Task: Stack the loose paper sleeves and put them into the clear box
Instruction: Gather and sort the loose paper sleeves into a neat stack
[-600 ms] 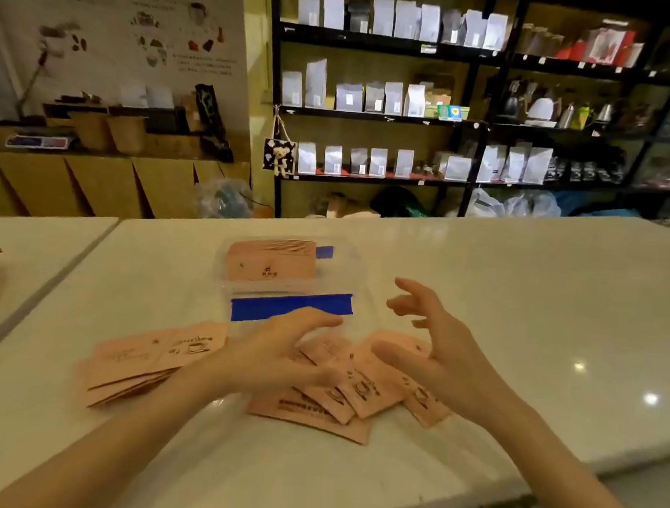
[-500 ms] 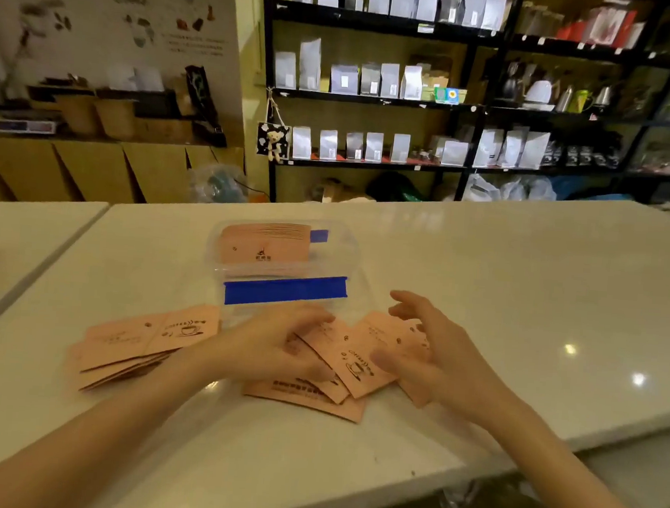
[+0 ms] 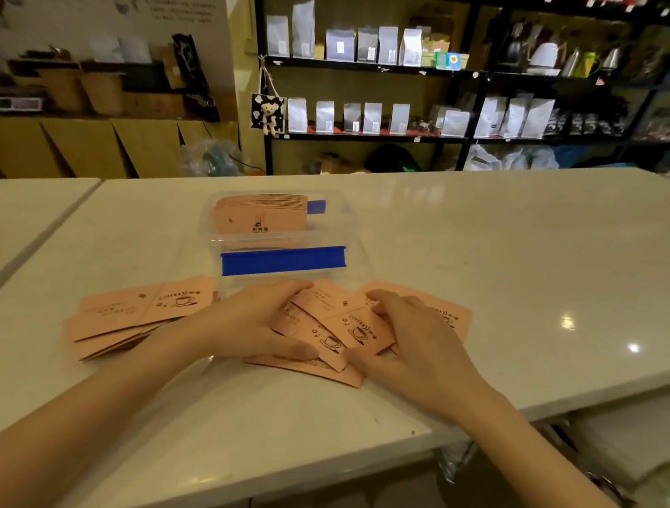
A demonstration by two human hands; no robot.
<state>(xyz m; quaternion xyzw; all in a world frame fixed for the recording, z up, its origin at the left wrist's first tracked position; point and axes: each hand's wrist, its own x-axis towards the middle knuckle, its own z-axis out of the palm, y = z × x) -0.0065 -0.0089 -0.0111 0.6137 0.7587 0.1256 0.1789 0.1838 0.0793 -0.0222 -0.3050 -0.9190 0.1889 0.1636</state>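
Several loose pink paper sleeves [image 3: 332, 329] printed with coffee cups lie fanned on the white counter in front of me. My left hand [image 3: 249, 327] presses on their left side, thumb and fingers around the pile's edge. My right hand [image 3: 414, 342] closes on the right side, fingers curled over the top sleeves. Just behind stands the clear box [image 3: 328, 217] with a blue clip on its near side; a neat stack of sleeves [image 3: 261, 215] sits in its left part. A second loose heap of sleeves [image 3: 135, 315] lies to the left.
The white counter [image 3: 523, 267] runs wide to the right and ends close to my body. A second counter [image 3: 19, 208] sits at the left across a narrow gap. Black shelves of bags [image 3: 363, 49] stand behind.
Both hands have come down from hovering and drawn together onto the middle pile, squeezing the sleeves inward. The view has moved closer.
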